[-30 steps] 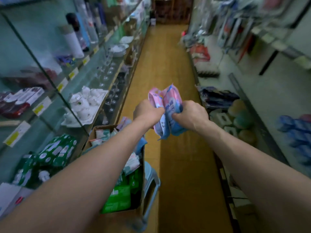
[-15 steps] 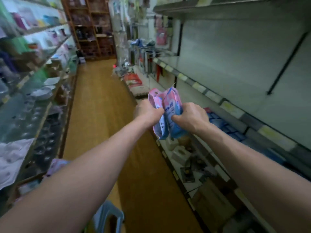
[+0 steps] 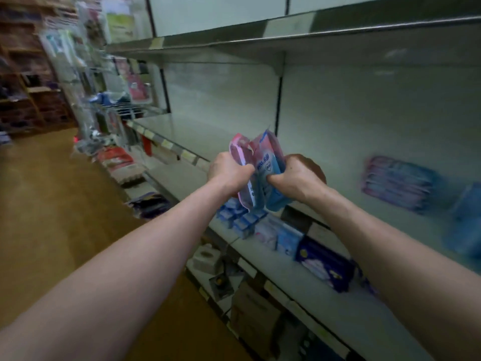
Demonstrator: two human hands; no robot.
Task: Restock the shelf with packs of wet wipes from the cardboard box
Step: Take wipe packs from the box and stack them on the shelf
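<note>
Left hand (image 3: 229, 171) and right hand (image 3: 298, 177) clutch soft pink-and-blue wet wipe packs (image 3: 266, 165), not yet shelved. The grey metal shelf (image 3: 200, 130) holds only a blurred purple stack (image 3: 398, 183), so most restocking likely remains

Bare stretch of middle shelf (image 3: 208, 134) open beyond and left of the held wet wipe packs (image 3: 265, 168), free back to the rear panel. On the right, blocked by a stack of purple packs (image 3: 398, 182) and blurred blue packs (image 3: 466, 225). Capped overhead by the upper shelf (image 3: 260, 45). Below, lower shelf (image 3: 369, 316) crowded near its front with small blue boxes (image 3: 239, 217) and a dark purple pack (image 3: 325, 261). Open aisle floor (image 3: 65, 199) on the left.
</note>
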